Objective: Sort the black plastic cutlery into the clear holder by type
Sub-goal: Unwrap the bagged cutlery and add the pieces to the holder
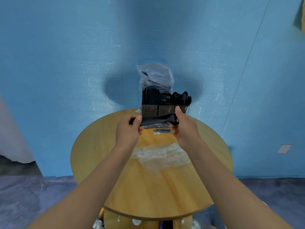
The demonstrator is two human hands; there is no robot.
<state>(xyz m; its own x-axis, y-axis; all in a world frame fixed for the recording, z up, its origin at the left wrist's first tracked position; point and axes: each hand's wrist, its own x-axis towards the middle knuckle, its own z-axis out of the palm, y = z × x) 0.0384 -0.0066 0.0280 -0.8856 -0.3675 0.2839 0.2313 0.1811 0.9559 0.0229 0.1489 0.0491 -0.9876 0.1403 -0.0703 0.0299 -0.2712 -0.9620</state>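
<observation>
Black plastic cutlery (pixel 158 120), a bundle held level above a round wooden table (pixel 148 187), is gripped at both ends: the left hand (pixel 127 132) curls round one end, the right hand (pixel 184 128) pinches the other. Just behind stands the clear holder (pixel 158 110), its compartments already filled with black pieces.

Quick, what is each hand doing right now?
Left hand: fingers curled round one end of a bundle of black cutlery.
Right hand: grips the other end of the same bundle, in front of the clear holder.
</observation>
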